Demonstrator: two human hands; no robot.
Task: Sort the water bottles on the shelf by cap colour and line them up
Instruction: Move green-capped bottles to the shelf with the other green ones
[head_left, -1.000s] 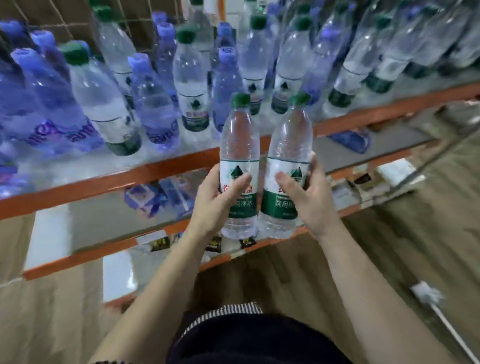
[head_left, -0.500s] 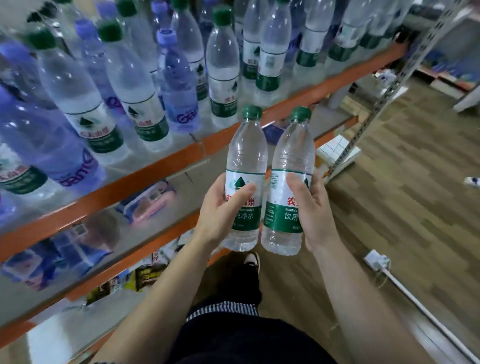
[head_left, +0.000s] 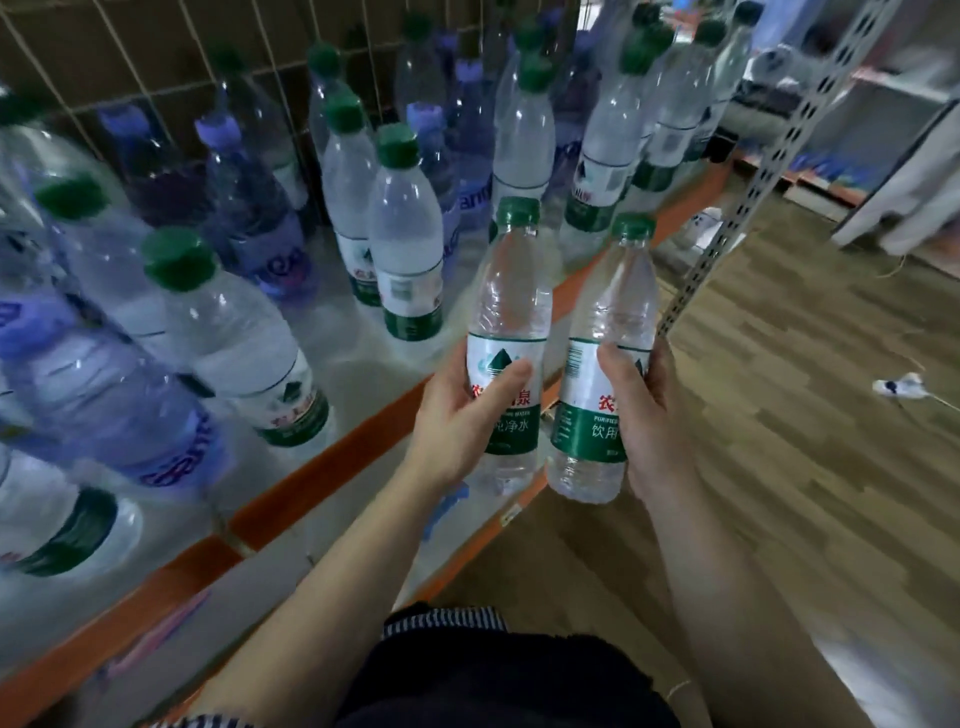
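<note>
My left hand (head_left: 457, 421) grips a clear green-capped water bottle (head_left: 511, 291) around its green label. Beside it, my right hand (head_left: 649, 415) grips a second green-capped bottle (head_left: 613, 301) the same way. Both bottles are upright, side by side, held in the air just in front of the shelf's orange front edge (head_left: 332, 457). On the shelf stand several green-capped clear bottles (head_left: 405, 244) mixed with blue-capped bluish bottles (head_left: 249, 208).
A wire grid (head_left: 156, 67) backs the shelf. A perforated metal upright (head_left: 727, 208) marks the shelf's right end. Wooden floor (head_left: 805, 415) lies to the right, with a white plug and cable (head_left: 898, 387) on it.
The view has swung to the right along the shelf and closer to it. Both hands still hold their bottles side by side, now nearer the shelf's right end.
</note>
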